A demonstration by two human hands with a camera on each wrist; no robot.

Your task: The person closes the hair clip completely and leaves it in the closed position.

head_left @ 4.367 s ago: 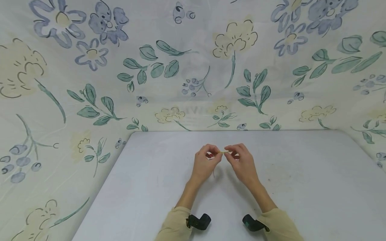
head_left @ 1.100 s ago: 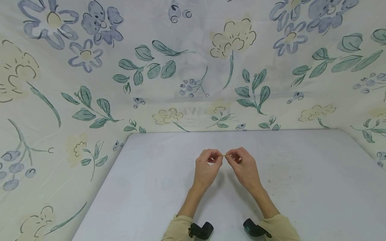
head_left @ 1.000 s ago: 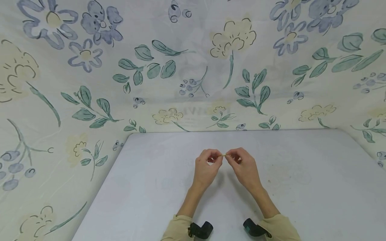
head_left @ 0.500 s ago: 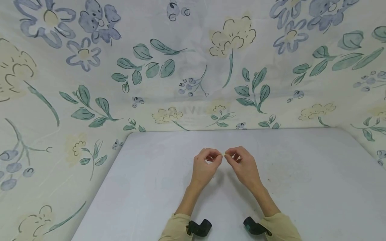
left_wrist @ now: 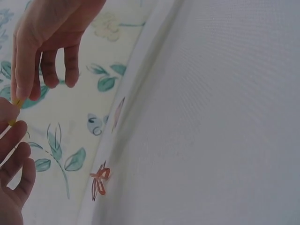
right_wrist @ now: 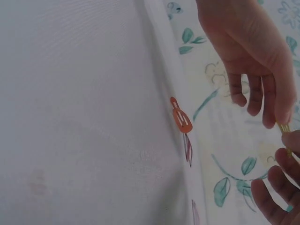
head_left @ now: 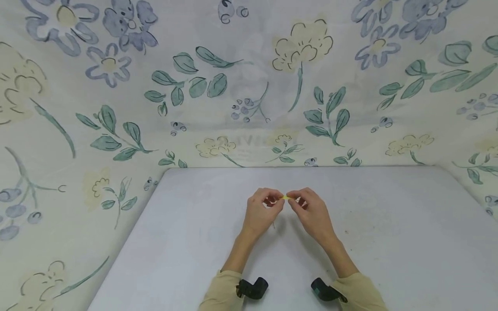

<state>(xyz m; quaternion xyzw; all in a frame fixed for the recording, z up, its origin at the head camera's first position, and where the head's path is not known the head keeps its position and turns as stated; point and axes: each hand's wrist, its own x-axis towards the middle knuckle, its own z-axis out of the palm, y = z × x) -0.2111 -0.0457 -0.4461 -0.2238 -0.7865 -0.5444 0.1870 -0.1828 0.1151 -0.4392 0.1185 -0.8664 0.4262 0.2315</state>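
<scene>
Between the fingertips of my two hands, over the table, is a small thin yellow strip [head_left: 285, 198]. My left hand [head_left: 260, 214] pinches one end with thumb and forefinger, and my right hand [head_left: 313, 214] pinches the other. In the left wrist view the yellow strip [left_wrist: 17, 103] shows at the meeting fingertips, the right hand [left_wrist: 51, 37] above and the left hand [left_wrist: 14, 159] below. The right wrist view shows the yellow strip [right_wrist: 284, 127] as narrow strands, with the left hand [right_wrist: 248, 42] above it. Most of the strip is hidden by fingers.
A white table [head_left: 194, 242] lies under both hands, and a flower-printed cloth [head_left: 249, 95] rises behind its far edge. A thin reddish line [head_left: 274, 225] shows below my left hand. Orange marks [right_wrist: 182, 117] run along the table rim. Each wrist carries a black camera [head_left: 253, 288].
Both hands keep pinching the yellow strip. Compared with half a second ago, its visible part is larger and brighter, the fingertips are slightly farther apart, and both hands have shifted a little left.
</scene>
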